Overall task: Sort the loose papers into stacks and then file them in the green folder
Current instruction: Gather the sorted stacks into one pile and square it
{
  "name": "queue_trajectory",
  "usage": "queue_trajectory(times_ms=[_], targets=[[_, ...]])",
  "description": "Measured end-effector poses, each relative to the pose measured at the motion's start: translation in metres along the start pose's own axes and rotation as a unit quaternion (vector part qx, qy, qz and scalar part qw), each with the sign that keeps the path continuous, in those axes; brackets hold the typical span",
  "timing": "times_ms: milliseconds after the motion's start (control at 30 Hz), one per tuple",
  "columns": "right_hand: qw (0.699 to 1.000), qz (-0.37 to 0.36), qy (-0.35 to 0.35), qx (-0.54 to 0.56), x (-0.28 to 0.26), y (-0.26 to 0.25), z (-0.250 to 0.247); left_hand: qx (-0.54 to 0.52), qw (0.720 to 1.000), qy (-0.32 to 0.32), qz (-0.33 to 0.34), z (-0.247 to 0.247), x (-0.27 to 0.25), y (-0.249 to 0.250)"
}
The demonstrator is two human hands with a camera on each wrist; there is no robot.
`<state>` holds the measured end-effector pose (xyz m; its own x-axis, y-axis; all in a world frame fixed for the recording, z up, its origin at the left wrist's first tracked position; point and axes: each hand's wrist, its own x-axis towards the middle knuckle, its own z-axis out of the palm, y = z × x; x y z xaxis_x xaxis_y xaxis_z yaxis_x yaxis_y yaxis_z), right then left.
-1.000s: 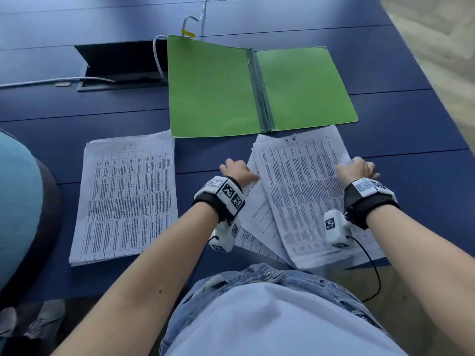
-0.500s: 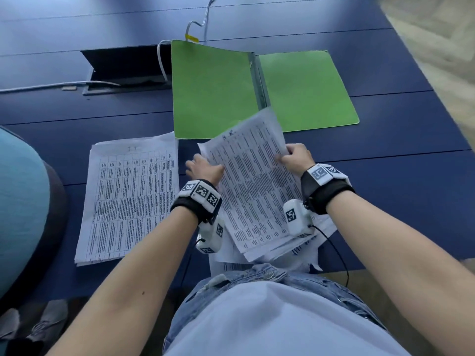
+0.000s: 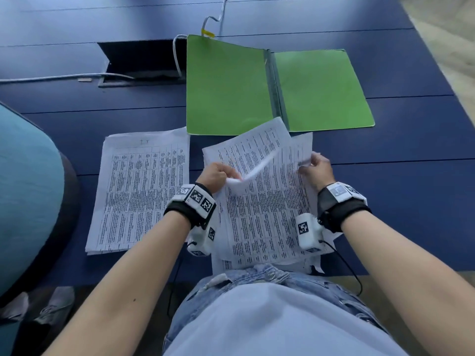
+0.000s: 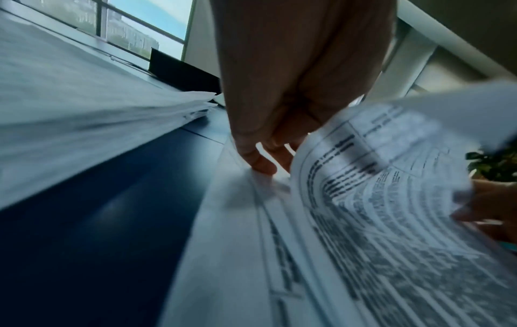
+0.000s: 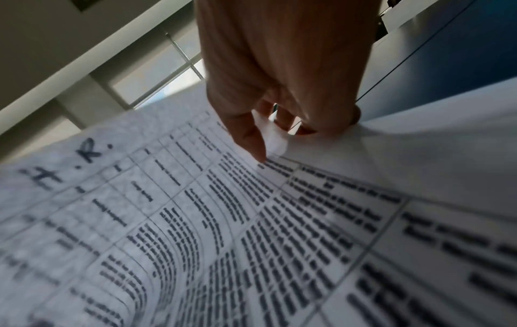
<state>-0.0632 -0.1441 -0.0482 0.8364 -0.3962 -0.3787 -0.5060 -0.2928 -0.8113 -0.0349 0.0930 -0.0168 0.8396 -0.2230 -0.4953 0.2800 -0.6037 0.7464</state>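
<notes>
The green folder point(image 3: 226, 88) lies open and flat at the far middle of the blue table. A squared stack of printed sheets point(image 3: 141, 191) lies to the left. In front of me lies a looser pile of printed papers point(image 3: 267, 222), partly over the table's near edge. My left hand point(image 3: 232, 178) pinches the left edge of the top sheet point(image 3: 257, 152), which bows upward. My right hand point(image 3: 304, 167) pinches the right edge of the papers. In the left wrist view the fingers point(image 4: 260, 166) grip the bowed sheet point(image 4: 377, 177). In the right wrist view the thumb point(image 5: 251, 141) presses a sheet marked "H.R." point(image 5: 140, 210).
A dark open cable hatch point(image 3: 144, 62) with white cables point(image 3: 177, 55) sits behind the left stack, beside the folder. A teal rounded seat point(image 3: 23, 191) stands at the far left. The table's near edge point(image 3: 385, 272) runs just in front of my body.
Both hands lifted the loose bundle and brought it left, in front of me. The pile now lies down again and the top sheet bows up between my hands.
</notes>
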Motion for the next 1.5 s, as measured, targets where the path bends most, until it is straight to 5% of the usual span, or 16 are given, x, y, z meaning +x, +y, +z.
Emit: queue_trajectory(times_ms=[67, 133, 367, 633, 800, 900, 1000, 1100, 1233, 1400, 1500], targets=[[1.000, -0.004, -0.007, 0.024, -0.002, 0.004, -0.002, 0.040, 0.994, 0.097, 0.004, -0.010, 0.009, -0.003], [0.999, -0.002, -0.032, 0.032, -0.004, 0.010, -0.003, 0.097, 0.987, 0.125, 0.007, -0.019, 0.025, -0.006], [0.992, -0.001, -0.113, 0.054, -0.010, 0.010, -0.015, 0.227, 0.973, 0.047, -0.023, -0.032, 0.064, -0.003], [0.991, -0.004, -0.105, 0.081, -0.014, 0.011, -0.010, 0.267, 0.950, 0.094, 0.134, -0.020, 0.045, 0.006], [0.992, 0.010, -0.081, 0.099, -0.015, 0.008, -0.011, 0.329, 0.921, 0.029, 0.206, -0.010, 0.039, 0.013], [0.992, 0.021, -0.067, 0.108, -0.011, 0.007, -0.011, 0.274, 0.948, 0.027, 0.162, -0.011, 0.038, 0.022], [0.991, 0.031, -0.033, 0.123, -0.006, 0.003, -0.014, 0.152, 0.978, 0.103, 0.102, -0.021, 0.040, 0.028], [0.993, 0.008, 0.043, 0.108, -0.006, -0.005, -0.020, 0.067, 0.974, 0.211, 0.036, -0.039, 0.038, 0.027], [0.990, -0.035, 0.138, 0.015, -0.003, -0.002, -0.024, 0.009, 0.960, 0.274, -0.059, -0.051, 0.031, 0.013], [0.993, 0.000, 0.102, 0.054, -0.015, -0.015, -0.020, -0.098, 0.950, 0.267, -0.125, -0.047, 0.027, -0.005], [0.995, 0.018, 0.080, 0.061, -0.012, -0.010, -0.008, -0.187, 0.961, 0.156, -0.130, -0.040, 0.023, -0.006]])
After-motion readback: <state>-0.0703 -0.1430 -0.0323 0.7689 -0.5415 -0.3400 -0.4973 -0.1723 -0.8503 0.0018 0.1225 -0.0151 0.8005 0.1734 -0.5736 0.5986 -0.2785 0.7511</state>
